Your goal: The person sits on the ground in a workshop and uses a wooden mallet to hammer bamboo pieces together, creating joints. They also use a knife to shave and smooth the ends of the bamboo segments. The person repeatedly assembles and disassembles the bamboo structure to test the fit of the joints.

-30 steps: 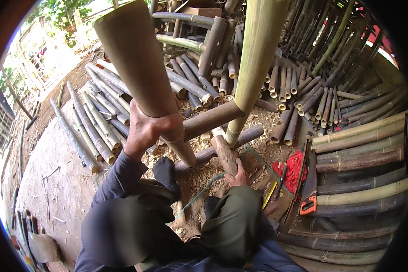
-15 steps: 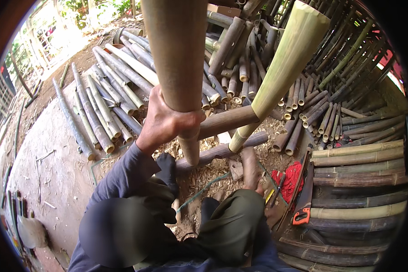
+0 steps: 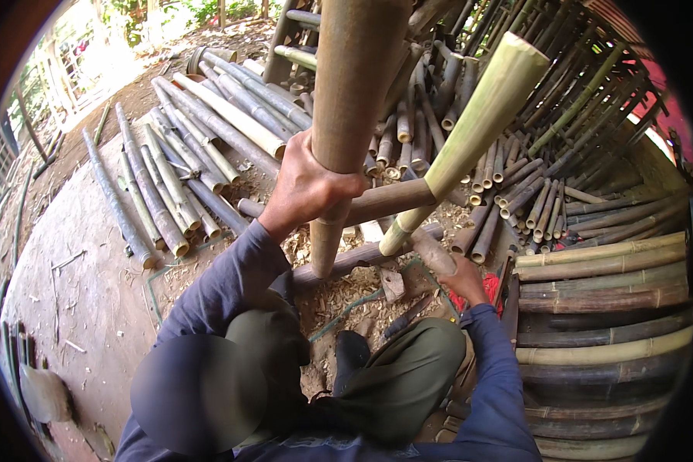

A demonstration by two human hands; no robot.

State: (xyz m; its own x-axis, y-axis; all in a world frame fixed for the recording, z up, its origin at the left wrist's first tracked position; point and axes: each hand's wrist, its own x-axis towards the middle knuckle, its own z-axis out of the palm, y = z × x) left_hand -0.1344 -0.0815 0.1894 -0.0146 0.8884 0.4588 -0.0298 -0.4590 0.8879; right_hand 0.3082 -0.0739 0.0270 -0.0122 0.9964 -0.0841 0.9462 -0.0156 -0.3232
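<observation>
While your left hand (image 3: 316, 181) wraps tight round thick brown post (image 3: 358, 85), left forearm slants up from lower left, knuckles raised. Your right hand (image 3: 466, 279) clamped on short wooden stick (image 3: 433, 252), forearm rising from lower right, wrist bent leftward. Stick near foot of pale green post (image 3: 489, 112); contact unclear. Crossbar (image 3: 393, 199) joins both posts, just right of your left hand. Pale marks on blue shirt (image 3: 335, 445), too unclear to read.

Left hand (image 3: 313, 183), right hand (image 3: 465, 279) — clenched
</observation>
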